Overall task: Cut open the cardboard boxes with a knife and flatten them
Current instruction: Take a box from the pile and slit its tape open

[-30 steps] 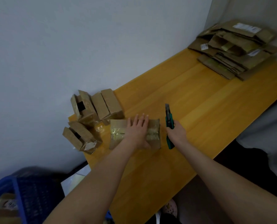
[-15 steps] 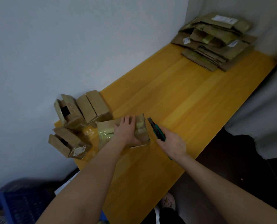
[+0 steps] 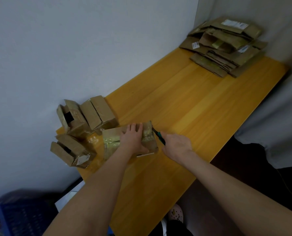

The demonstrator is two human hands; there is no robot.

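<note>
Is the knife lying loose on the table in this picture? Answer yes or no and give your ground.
No: the right hand grips the knife, its tip at the box's end.

Yellow wooden table (image 3: 193, 108), pale wall (image 3: 73, 48), blue crate (image 3: 14, 217) lower left, grey curtain (image 3: 278, 125)

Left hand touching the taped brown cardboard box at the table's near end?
Touching. Head view: left hand lies flat on the taped brown cardboard box, palm and fingers pressing its top.
</note>
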